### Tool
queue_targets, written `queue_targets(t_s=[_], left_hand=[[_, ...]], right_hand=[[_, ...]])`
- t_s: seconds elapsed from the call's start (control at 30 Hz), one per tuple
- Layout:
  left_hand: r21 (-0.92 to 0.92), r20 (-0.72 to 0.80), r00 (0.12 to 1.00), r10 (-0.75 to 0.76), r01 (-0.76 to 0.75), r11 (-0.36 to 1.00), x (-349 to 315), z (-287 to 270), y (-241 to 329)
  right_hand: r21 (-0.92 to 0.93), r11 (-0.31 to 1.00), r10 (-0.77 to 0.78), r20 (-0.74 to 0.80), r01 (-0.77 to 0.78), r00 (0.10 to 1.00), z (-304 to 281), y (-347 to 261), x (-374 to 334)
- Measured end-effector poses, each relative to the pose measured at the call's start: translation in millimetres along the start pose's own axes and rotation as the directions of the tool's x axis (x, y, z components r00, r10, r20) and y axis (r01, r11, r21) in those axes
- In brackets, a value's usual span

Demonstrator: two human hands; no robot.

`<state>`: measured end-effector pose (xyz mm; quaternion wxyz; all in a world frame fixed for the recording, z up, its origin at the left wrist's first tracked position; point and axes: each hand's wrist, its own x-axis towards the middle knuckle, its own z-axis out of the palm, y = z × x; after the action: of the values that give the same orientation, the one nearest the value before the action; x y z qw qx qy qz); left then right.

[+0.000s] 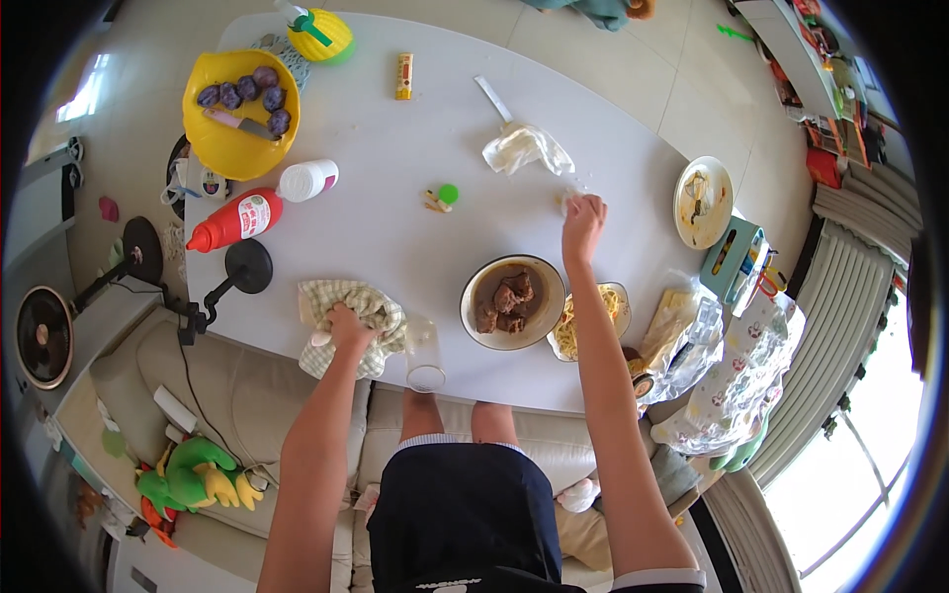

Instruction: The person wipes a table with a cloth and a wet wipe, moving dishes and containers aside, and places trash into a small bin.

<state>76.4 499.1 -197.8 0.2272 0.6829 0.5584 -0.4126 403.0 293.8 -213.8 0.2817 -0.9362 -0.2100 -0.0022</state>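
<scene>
My left hand (348,328) is closed on a green-and-white checkered cloth (321,296), bunched on the table near its front edge. Just right of the cloth is a clear drinking glass (425,356). My right hand (584,222) reaches across the table with its fingers pinched together, beside small whitish bits; what it holds, if anything, I cannot make out. Below that hand stands a bowl (541,318) with pieces of brown meat in sauce. A plate of yellowish strips (614,299) is partly hidden under my right forearm. Crumpled white tissue (524,148) lies farther back.
At the far left are a yellow bowl (203,148) of plums with a knife, a red squeeze bottle (237,219) and a white bottle (308,180). A stained plate (722,203), a turquoise box (730,265) and plastic packaging (700,336) sit right. A green ball (448,194) lies mid-table.
</scene>
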Motion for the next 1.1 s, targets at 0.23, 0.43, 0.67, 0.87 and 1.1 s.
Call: queue_targets(t_s=[0.23, 0.43, 0.67, 0.87, 1.1], left_hand=[[-0.017, -0.001, 1.000, 0.008, -0.008, 1.000, 5.0, 4.5, -6.7], [-0.001, -0.008, 1.000, 0.023, -0.023, 1.000, 2.3, 2.4, -1.7], [0.009, -0.086, 0.995, 0.058, -0.057, 0.998, 3.4, 6.3, -8.0], [-0.025, -0.046, 0.998, 0.036, -0.037, 0.999, -0.1, 2.6, -4.6], [-0.063, -0.060, 0.996, 0.068, -0.071, 0.995, 1.1, 7.1, -6.5]], right_hand=[[0.122, 0.970, -0.229, 0.172, 0.210, 0.958, -12.6, 3.8, -2.1], [-0.023, 0.995, -0.095, 0.108, 0.098, 0.990, -9.3, 1.4, -14.7], [-0.008, 0.992, -0.121, 0.186, 0.124, 0.975, -6.4, -9.1, 1.7], [0.004, 0.986, -0.163, 0.195, 0.166, 0.967, -9.8, -3.0, -15.4], [-0.093, 0.995, -0.022, 0.122, 0.034, 0.992, 2.7, -16.0, 1.6]])
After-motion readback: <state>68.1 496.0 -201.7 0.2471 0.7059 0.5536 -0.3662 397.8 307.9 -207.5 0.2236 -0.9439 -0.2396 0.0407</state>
